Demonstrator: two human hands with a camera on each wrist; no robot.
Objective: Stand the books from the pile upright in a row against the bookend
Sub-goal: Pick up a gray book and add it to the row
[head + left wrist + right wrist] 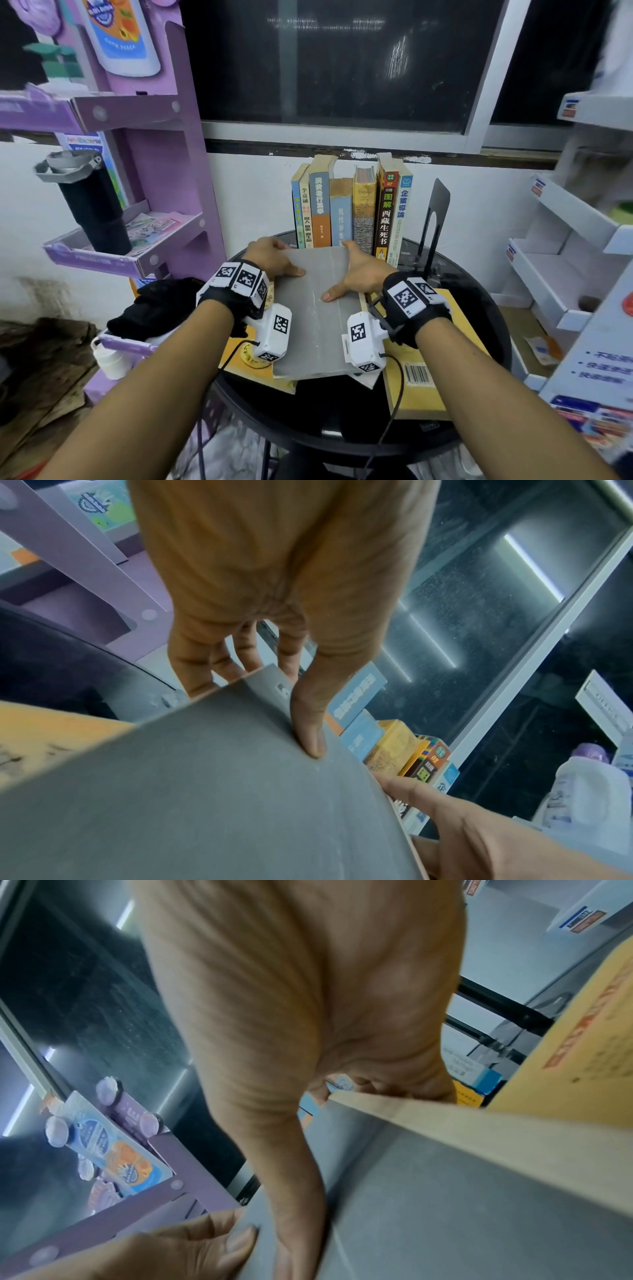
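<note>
Nearest the head camera, both forearms reach toward 12 o'clock over a round black table, each wrist strapped with a white marker-covered camera unit. Between them lies a grey book, flat on top of the pile and slightly raised at its far end. The left hand grips the book's far-left corner, thumb pressed on the cover and fingers curled beneath the edge, as the left wrist view shows. The right hand holds the far-right corner the same way: thumb flat on the grey cover, fingers wrapped round the pale page edge.

Under the grey book, yellow books lie flat, spreading toward 4 o'clock and 8 o'clock; how many there are cannot be told.

At 12 o'clock beyond the hands, a row of standing books rises upright along the white wall. Just to its 3 o'clock side stands a black metal bookend; the rightmost book seems to lean toward it, though the gap at their base is hard to judge.

At 9 o'clock a purple display shelf holds a black tumbler. At 3 o'clock stands a white shelf unit.
</note>
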